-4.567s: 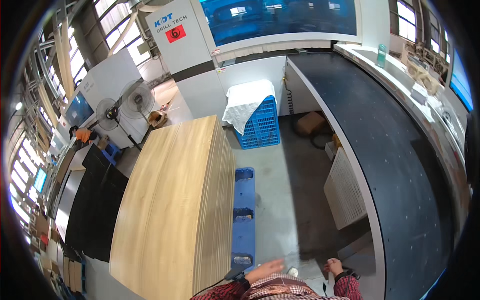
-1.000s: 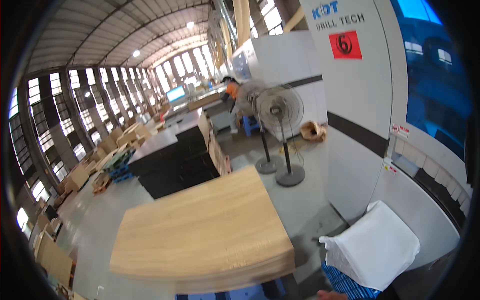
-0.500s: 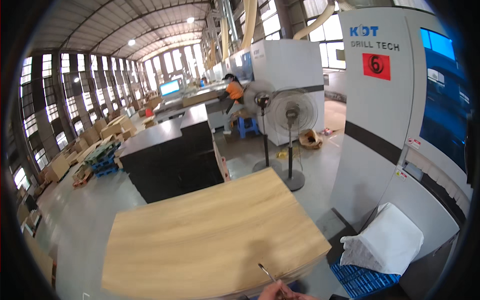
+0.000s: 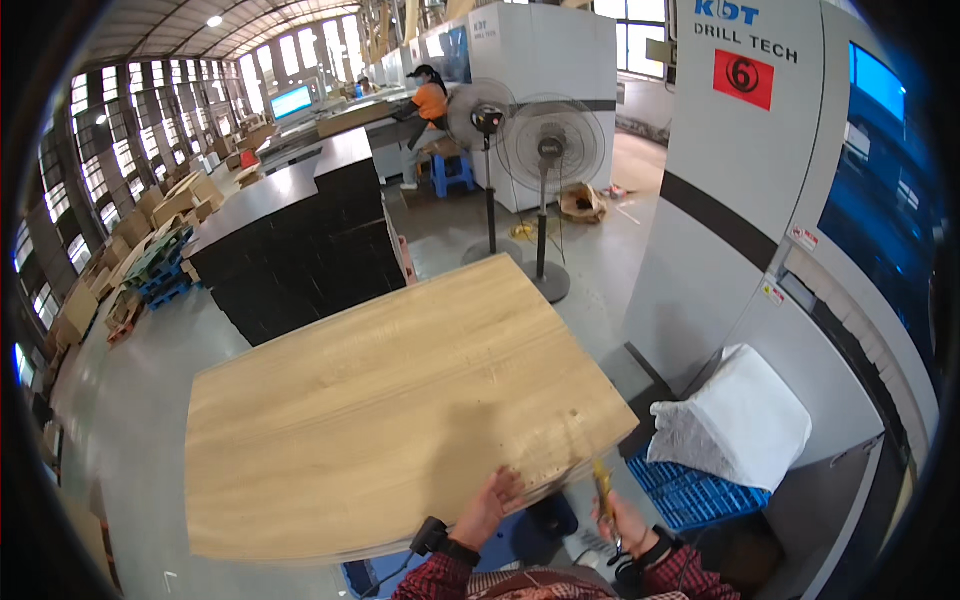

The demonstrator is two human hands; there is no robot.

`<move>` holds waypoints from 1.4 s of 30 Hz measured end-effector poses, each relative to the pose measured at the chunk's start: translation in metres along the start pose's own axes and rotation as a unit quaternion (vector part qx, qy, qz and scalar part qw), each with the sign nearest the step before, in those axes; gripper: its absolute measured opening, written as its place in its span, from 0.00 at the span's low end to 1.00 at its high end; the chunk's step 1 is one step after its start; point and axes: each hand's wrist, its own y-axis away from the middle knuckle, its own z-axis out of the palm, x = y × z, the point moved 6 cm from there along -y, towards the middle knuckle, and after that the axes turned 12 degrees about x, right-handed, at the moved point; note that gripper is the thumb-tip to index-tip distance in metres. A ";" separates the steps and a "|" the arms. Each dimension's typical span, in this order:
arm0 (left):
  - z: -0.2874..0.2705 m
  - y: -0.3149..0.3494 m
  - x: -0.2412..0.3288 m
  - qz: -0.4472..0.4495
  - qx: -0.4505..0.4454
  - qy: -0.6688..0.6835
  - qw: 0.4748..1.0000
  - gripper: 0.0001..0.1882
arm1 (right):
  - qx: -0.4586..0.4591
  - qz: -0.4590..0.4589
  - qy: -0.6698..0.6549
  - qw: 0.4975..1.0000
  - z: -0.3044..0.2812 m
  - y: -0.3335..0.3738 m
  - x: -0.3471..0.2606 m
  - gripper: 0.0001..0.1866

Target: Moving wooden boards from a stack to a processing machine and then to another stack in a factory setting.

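a long workshop hall fills the background, with tall windows (image 4: 155, 110) down the left side of the frame and a grey floor (image 4: 140, 430) below them. a black stack (image 4: 300, 250) stands left of the upper middle. beyond it, near the top, a person in an orange top (image 4: 430, 103) leans over a work surface beside a blue stool (image 4: 453, 177), and a lit screen (image 4: 291, 101) shows farther left. two standing fans (image 4: 551, 148) are just right of the person. a white machine cabinet (image 4: 680, 290) with a red label (image 4: 743, 80) takes up the right side, a white cloth (image 4: 745, 420) draped over a blue crate (image 4: 690, 500) in front of it.

the stack of wood-grain boards (image 4: 370, 400) spreads across the middle and lower left of the frame, with a blue pallet (image 4: 510, 545) showing under its near edge. the left hand (image 4: 490, 505) is at that edge, bottom centre, its fingers loosely spread and nothing visible in them; whether it touches the top board, i cannot tell. the right hand (image 4: 625, 525), lower right of centre, has its fingers wrapped around a yellow tool (image 4: 602, 480), which points up toward the near right corner of the stack. both forearms wear red checked sleeves (image 4: 432, 575).
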 end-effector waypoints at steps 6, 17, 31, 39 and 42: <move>-0.063 -0.010 0.011 0.039 0.062 0.067 0.995 0.28 | -0.109 0.092 0.226 0.964 0.021 0.005 0.013 0.25; -0.172 0.018 0.040 0.107 0.188 0.119 0.969 0.26 | -0.171 0.116 0.289 0.935 0.039 0.015 0.037 0.21; -0.160 0.014 0.026 0.064 0.182 0.089 0.977 0.23 | -0.200 0.099 0.429 0.875 0.058 0.018 0.075 0.27; -0.163 0.004 0.020 0.051 0.169 0.072 0.982 0.21 | -0.210 0.048 0.457 0.863 0.051 0.013 0.098 0.29; -0.164 0.002 0.018 0.048 0.164 0.064 0.983 0.22 | -0.226 0.034 0.450 0.863 0.039 0.000 0.122 0.28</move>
